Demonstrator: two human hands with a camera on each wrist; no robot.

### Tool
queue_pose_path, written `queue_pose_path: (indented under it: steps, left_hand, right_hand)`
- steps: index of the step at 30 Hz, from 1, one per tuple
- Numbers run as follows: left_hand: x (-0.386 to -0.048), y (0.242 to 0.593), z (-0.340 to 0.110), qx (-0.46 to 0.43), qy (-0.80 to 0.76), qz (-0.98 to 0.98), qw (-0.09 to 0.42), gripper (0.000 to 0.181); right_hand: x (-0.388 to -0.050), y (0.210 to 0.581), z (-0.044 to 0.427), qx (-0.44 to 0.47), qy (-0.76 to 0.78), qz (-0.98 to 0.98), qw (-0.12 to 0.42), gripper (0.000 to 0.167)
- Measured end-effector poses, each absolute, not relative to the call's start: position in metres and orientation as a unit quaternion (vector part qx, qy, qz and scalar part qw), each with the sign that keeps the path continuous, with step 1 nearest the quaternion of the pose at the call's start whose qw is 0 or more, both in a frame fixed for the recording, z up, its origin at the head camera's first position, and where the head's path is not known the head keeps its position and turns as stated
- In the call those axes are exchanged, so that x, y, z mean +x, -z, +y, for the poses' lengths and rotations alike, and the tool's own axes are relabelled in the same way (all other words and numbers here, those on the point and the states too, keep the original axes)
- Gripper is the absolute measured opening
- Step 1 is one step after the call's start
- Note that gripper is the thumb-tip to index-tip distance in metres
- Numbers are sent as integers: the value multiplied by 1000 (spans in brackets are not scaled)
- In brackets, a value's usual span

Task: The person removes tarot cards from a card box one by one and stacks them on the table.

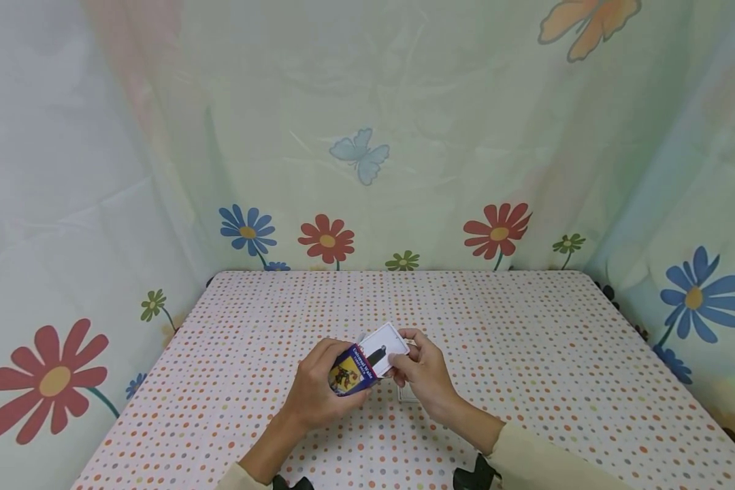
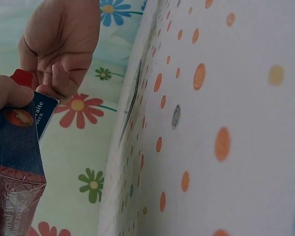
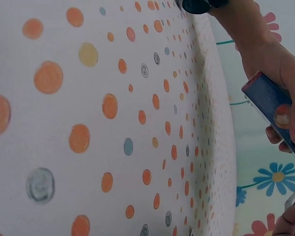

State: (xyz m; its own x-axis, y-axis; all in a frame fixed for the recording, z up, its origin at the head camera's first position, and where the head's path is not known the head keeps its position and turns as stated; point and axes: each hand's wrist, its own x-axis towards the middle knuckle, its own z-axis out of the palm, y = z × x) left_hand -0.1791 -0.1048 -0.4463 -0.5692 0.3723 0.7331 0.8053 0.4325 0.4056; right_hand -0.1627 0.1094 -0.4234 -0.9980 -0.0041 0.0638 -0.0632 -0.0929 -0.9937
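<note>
Through the head camera, I locate the box (image 1: 350,373) above the near-middle part of the table (image 1: 269,309), tilted, with the lettering "Universal Waite" legible on its blue front over a yellow picture panel. A white card (image 1: 384,338) bearing a dark figure protrudes from the upper end of the box.

Left hand (image 1: 317,382): grasping the box, with the thumb along its lower edge and the fingers at the opposite edge. On my left wrist feed, the left thumb (image 2: 12,93) presses on the narrow blue side, beside an orange oval print.

Right hand (image 1: 427,373): pinching the protruding card at its right edge, thumb on the printed face (my right wrist feed shows only a small part of this hand, at the lower corner).

A flat, white-bordered item (image 1: 407,393) lies on the table below the right hand; I cannot tell what it is, as the hand covers most of it.

The table carries a dotted cover. Behind it I see a pale backdrop (image 1: 441,102) printed with flowers and butterflies. Both forearms wear beige sleeves (image 1: 542,452).
</note>
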Motion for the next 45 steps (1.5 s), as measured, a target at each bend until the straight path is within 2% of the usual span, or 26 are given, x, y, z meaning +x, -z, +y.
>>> queue_pose_path:
  steps: [13,28,45]
  left_hand:
    - [-179,444,-104,-367,381,-801,281,68]
    - [-178,445,-104,-376,385,-800,267,69]
    - [-177,446,-105,-367,383,-803,271,69]
  right_hand:
    - [-164,424,111,33,-740,-671,29,41]
    - [-169,425,121,1,-725,-687,55,47]
    - [-177,434,134,-13,-696,-715,63,46]
